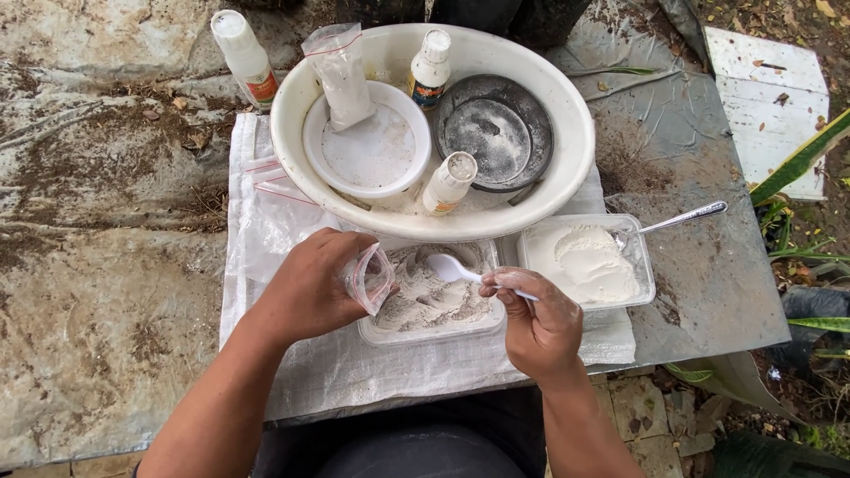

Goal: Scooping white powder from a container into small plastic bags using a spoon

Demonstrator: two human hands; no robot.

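Head view: left hand [310, 283] pinches a small clear zip bag [370, 277], mouth held open, tilted toward 3 o'clock, just over the left edge of a clear tub [431, 296] of greyish powder. Right hand [536, 323] is closed on the handle of a white plastic spoon [452, 268]; spoon bowl sits over the powder, just beside the bag mouth, w/ handle running to 4 o'clock. Second tub [586, 261] w/ whiter powder lies at 3 o'clock of the first, touching it; a metal spoon [673, 219] rests in its far corner. At 12 o'clock a big white basin [567, 115] holds a white bowl [367, 142], a filled powder bag [341, 75], a dark lid [494, 131] and two small bottles [430, 66]. Third bottle [243, 55] stands outside the basin at 10 o'clock. All on a white woven sack [354, 363] over the table [699, 265].
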